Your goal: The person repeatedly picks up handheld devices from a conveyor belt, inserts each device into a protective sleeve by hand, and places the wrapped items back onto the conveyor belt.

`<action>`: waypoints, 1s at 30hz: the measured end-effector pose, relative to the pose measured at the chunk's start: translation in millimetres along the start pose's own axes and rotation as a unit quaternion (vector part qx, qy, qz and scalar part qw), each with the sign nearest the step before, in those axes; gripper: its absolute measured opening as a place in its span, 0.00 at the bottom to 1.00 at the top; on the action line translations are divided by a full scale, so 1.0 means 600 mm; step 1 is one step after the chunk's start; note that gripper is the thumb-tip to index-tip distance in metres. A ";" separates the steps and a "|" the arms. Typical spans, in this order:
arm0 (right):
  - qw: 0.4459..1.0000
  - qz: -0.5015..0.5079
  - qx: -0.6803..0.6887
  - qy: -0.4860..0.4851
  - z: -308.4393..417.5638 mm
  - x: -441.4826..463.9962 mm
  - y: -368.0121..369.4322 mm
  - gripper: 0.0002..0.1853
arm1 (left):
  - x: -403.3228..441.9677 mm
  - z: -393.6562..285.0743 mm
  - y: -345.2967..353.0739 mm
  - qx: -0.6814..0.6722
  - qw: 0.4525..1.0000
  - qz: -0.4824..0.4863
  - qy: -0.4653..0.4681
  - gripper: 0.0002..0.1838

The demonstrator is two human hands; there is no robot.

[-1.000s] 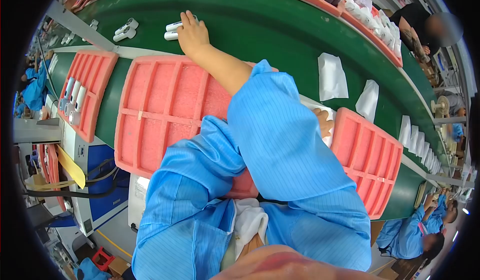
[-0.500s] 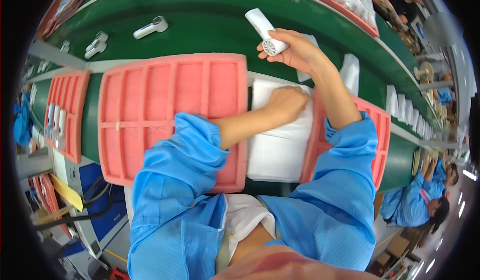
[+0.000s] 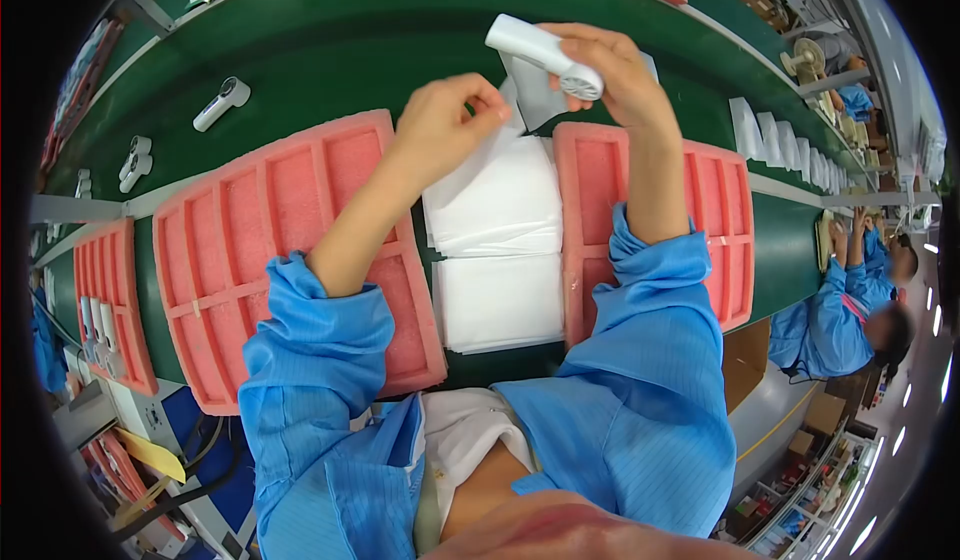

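Observation:
My right hand is closed around a white handheld fan, whose round grille faces me. My left hand pinches the upper corner of a thin white bag, which lifts from the stack of white bags lying between two pink foam trays. Behind and below the fan, a translucent white sheet or bag shows; whether it is the same piece as the one my left hand pinches, I cannot tell.
A pink foam tray lies left of the stack, another tray right. More fans lie on the green belt. A smaller tray holds several white pieces. Upright white bagged items line the right. A co-worker sits right.
My left hand has moved up and left from the stack, pulling a bag's edge upward. My right hand still holds the fan, now turned more level. The view has shifted.

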State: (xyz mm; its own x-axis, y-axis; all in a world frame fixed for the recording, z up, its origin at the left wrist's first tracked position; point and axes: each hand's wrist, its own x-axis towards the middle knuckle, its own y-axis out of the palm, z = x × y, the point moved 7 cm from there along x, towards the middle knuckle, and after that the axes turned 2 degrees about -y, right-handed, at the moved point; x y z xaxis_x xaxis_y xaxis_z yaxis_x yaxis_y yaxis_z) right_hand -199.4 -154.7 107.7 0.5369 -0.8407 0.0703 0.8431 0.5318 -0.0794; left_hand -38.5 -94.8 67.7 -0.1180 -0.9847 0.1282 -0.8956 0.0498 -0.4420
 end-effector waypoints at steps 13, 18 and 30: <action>0.986 0.071 0.140 0.051 -0.025 0.002 0.007 0.25 | -0.019 -0.064 -0.058 0.102 0.964 -0.214 0.124 0.06; 0.908 0.185 0.356 0.118 -0.077 0.008 0.060 0.23 | -0.011 -0.047 -0.050 0.029 0.973 -0.196 0.115 0.03; 0.995 0.048 0.083 0.028 -0.026 0.005 0.027 0.22 | 0.001 -0.016 -0.075 -0.108 0.966 -0.226 0.070 0.06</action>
State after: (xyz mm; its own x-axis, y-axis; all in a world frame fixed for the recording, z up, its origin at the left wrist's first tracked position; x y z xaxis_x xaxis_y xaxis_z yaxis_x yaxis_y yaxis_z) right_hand -184.9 -150.1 91.3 0.6163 -0.7874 0.0148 0.7839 0.6152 0.0834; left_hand -2.2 -96.0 96.0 0.2624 -0.8829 0.3895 -0.9360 -0.3310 -0.1196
